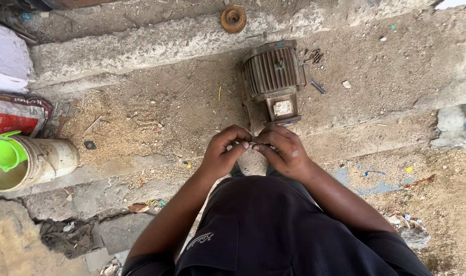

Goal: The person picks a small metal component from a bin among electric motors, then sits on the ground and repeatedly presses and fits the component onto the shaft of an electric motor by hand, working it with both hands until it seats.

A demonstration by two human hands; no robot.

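Metal, it seems, is the tiny part (253, 144) pinched between the fingers of the left hand (224, 152) and right hand (283, 151), held near the body just in front of the old ribbed motor (274, 82) on the sandy concrete floor (156, 112). I judge it light, stiff and easy to drop, best gripped at its ends with fingertips pressed together. The fingers hide almost all of it, so its shape is unclear, and the small dark bits (315, 55) beyond the motor are too small to identify.
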